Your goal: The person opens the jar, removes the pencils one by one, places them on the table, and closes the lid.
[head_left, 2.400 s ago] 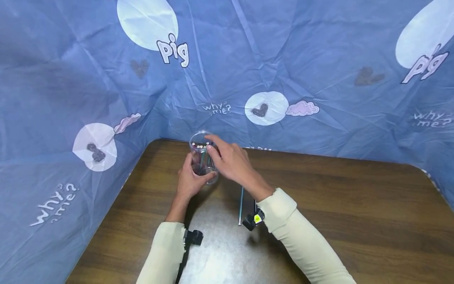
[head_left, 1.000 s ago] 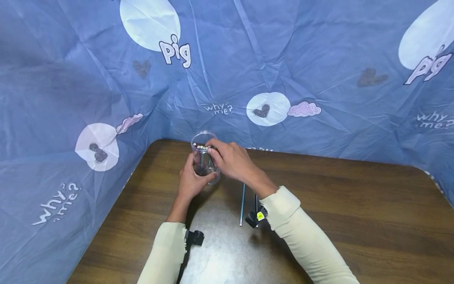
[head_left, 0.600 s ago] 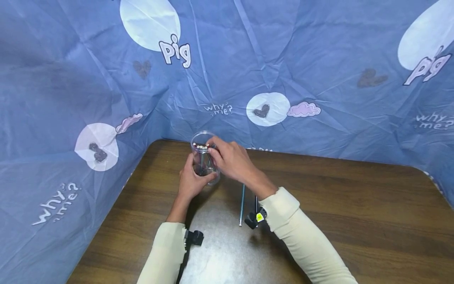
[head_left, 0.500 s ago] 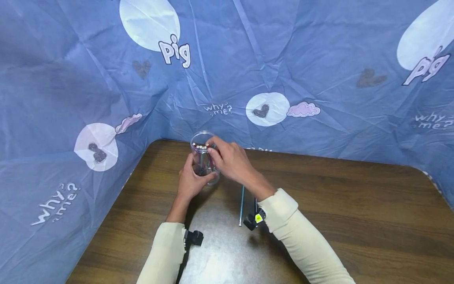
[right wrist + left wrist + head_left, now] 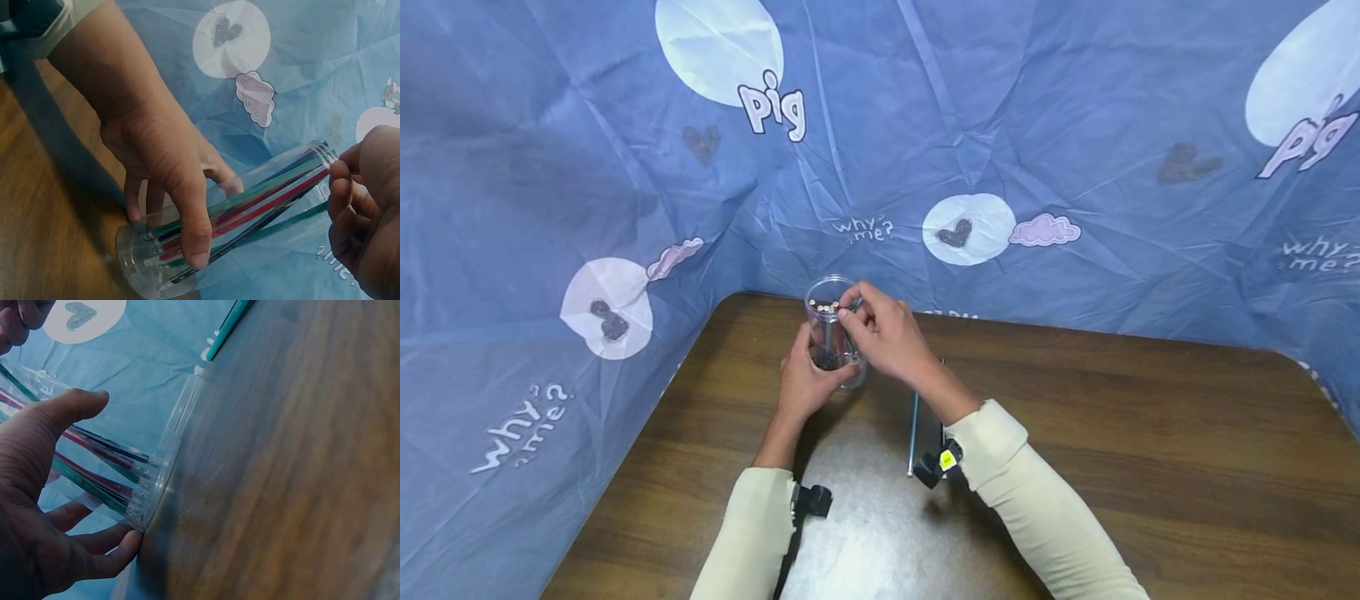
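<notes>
Left of centre, the left hand (image 5: 806, 379) grips a cup (image 5: 823, 317) of pencils (image 5: 824, 308) and the right hand (image 5: 883, 335) pinches one; a blue pencil (image 5: 913, 436) lies below centre.

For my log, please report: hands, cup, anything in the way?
Left hand grips cup; right hand at its rim, pinch unclear. Pencils inside, two more on table. Right hand partly covers cup's mouth; no other obstacle seen.

- In front of me and to my left hangs a wrinkled blue cloth (image 5: 865, 158).
- On it I can read "pig" (image 5: 752, 108) and "why me?" (image 5: 862, 229), among white patches (image 5: 718, 50), dark hearts (image 5: 955, 233) and pinkish clouds (image 5: 1045, 230).
- My table (image 5: 1187, 425) has brown wood grain and rounded far corners.
- I see a pale glare (image 5: 853, 558) on its near part.
</notes>
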Motion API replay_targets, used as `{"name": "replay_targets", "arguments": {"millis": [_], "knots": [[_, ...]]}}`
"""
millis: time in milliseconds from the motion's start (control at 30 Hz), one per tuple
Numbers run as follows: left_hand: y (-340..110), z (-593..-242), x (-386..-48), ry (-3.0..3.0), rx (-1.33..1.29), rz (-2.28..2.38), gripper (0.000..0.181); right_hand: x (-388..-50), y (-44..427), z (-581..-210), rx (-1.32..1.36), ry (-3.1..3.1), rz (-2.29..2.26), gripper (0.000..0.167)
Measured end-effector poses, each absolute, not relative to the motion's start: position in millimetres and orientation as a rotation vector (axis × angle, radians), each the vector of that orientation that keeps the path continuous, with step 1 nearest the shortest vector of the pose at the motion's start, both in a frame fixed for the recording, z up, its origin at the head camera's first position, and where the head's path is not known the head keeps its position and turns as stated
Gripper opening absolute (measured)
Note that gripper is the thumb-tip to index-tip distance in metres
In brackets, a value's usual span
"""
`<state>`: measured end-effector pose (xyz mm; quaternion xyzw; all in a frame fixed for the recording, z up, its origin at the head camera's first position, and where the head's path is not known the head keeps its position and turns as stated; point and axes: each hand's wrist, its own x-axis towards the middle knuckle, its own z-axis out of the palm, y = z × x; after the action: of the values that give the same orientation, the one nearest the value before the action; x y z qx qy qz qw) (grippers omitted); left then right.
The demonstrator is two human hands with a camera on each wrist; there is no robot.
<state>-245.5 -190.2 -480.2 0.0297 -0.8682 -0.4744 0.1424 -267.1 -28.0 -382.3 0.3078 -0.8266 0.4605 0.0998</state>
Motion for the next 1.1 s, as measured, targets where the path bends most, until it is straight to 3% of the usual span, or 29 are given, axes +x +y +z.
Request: {"name": "replay_targets", "arguments": {"millis": [333, 1100], "knots": [[-188.6, -478.9, -245.4, -2.492, 0.079, -1.363, 0.077, -265.3, -31.2, -385.9, 0.911, -2.445, 1.295, 0.021], [-190.3, -482.0, -245.0, -2.468, 0.056, -1.408, 0.077, -263.0, -35.2, -385.8, 0.790, -2.436, 1.507, 0.014]]}}
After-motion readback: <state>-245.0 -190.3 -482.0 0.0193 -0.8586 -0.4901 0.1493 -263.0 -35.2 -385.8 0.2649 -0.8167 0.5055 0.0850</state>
